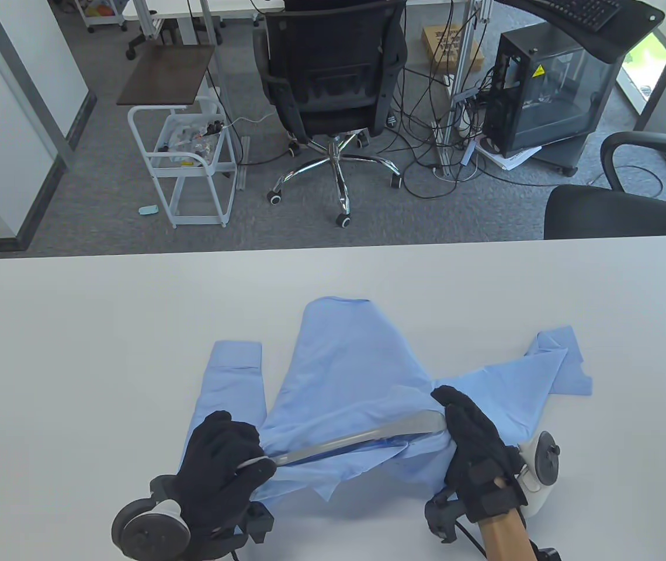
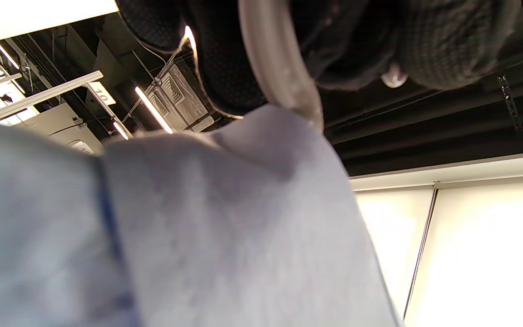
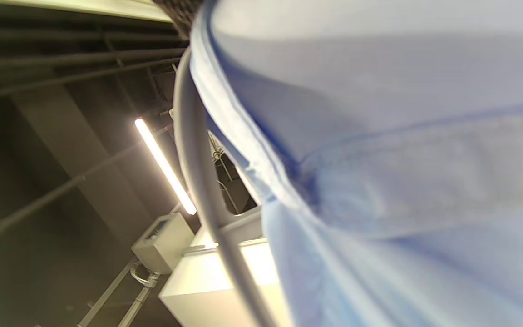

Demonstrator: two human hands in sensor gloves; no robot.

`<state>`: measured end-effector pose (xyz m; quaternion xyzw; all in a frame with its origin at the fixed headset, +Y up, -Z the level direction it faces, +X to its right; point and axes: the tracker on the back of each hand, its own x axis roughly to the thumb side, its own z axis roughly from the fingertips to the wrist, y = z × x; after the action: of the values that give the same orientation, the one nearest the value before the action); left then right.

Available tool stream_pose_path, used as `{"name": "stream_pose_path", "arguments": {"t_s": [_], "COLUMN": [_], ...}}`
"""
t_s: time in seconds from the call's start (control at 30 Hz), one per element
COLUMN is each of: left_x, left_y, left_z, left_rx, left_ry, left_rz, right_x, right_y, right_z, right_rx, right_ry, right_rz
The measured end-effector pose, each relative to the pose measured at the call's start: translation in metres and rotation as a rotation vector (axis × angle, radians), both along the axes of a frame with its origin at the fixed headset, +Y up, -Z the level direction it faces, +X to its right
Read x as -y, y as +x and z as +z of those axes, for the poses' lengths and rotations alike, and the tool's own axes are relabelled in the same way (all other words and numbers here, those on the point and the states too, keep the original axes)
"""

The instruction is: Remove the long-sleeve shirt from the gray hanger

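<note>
A light blue long-sleeve shirt (image 1: 350,374) lies spread on the white table (image 1: 76,350), sleeves out to both sides. A gray hanger (image 1: 362,437) runs slantwise across its near part, its bar bare on top of the fabric. My left hand (image 1: 251,461) grips the hanger's left end; in the left wrist view the gloved fingers (image 2: 225,54) curl around the gray hanger (image 2: 279,68) above the shirt (image 2: 198,227). My right hand (image 1: 448,412) holds shirt fabric at the hanger's right end. The right wrist view shows the hanger bar (image 3: 193,159) standing off from the shirt's edge (image 3: 379,159).
The table's far edge (image 1: 333,248) borders an office floor with a black swivel chair (image 1: 333,76), a white cart (image 1: 190,158) and a second chair (image 1: 619,210) at the right. Bare tabletop surrounds the shirt on all sides.
</note>
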<state>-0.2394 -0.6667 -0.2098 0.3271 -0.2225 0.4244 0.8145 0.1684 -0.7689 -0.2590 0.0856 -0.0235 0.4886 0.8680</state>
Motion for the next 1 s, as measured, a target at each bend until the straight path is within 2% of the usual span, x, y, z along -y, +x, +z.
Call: {"name": "stream_pose_path", "arguments": {"t_s": [0.13, 0.27, 0.37, 0.47, 0.53, 0.63, 0.8, 1.0], "left_x": [0.001, -0.001, 0.000, -0.002, -0.002, -0.003, -0.002, -0.001], "left_y": [0.004, 0.002, -0.001, -0.001, 0.000, -0.001, 0.003, 0.004], "left_z": [-0.001, 0.002, 0.002, 0.003, 0.004, 0.005, 0.007, 0.006], "left_rx": [0.010, -0.044, -0.049, -0.061, -0.068, -0.067, -0.093, -0.115], "left_ry": [0.008, 0.034, 0.045, 0.039, 0.045, 0.053, 0.070, 0.061], "left_rz": [-0.024, -0.027, 0.037, 0.003, -0.031, -0.030, -0.083, -0.122], "right_x": [0.009, 0.011, 0.014, 0.011, 0.004, -0.009, -0.021, -0.036], "right_y": [-0.006, -0.006, -0.004, -0.002, 0.003, 0.012, 0.015, -0.010], "right_z": [-0.003, -0.003, -0.002, 0.000, 0.002, 0.010, 0.016, 0.017], "right_rx": [-0.127, -0.102, -0.068, -0.025, 0.062, 0.225, 0.309, 0.423], "right_ry": [-0.047, -0.053, -0.102, -0.115, -0.093, -0.057, -0.055, 0.087], "right_rz": [-0.203, -0.191, -0.168, -0.115, 0.003, 0.301, 0.546, 1.264]}}
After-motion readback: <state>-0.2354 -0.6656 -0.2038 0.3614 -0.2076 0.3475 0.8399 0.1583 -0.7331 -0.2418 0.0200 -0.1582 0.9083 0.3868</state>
